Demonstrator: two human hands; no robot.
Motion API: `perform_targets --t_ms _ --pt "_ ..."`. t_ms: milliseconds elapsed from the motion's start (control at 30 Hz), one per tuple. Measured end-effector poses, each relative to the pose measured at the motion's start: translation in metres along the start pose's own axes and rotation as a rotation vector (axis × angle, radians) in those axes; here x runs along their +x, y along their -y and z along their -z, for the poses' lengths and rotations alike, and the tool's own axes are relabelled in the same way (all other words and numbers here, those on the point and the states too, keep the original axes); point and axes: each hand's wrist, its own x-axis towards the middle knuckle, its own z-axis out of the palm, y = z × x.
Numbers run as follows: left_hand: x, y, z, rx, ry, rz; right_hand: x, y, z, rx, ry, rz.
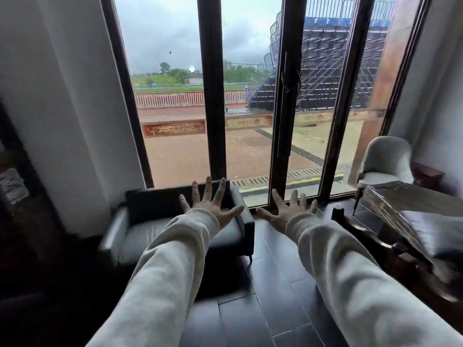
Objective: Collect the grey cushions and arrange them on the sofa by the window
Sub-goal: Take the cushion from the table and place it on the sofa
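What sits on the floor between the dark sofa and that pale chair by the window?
Head view: only bare dark floor along the window between sofa and pale chair; the right hand hovers over it.

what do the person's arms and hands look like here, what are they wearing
Both arms are in long, loose, pale grey-white sweatshirt sleeves of soft fabric, each ending in a ribbed cuff at the wrist. The left hand and right hand are bare: no gloves, and no rings or watch that I can make out. The left hand's fingers carry dark smudges or markings; the picture is too soft to tell which.

Lounge — sofa (pixel 140 229), chair (pixel 385 161), window (pixel 213 96) facing grandstand (pixel 325 71).
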Motion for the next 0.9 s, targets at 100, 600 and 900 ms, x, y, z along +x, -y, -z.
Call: perform_targets --t_ms 100,600,900 --pt "0.027 -0.054 -0.022 0.008 0.059 -0.053 0.018 -0.058 0.000 0.003 0.030 -0.064" --pt "0.173 -0.349 -0.153 0.054 0.192 -0.271 0.113 -0.391 0.042 -0.001 0.090 -0.496" --pt "0.277 -0.490 -0.218 0.023 0.293 -0.476 0.172 -0.509 0.024 0.016 0.173 -0.759"
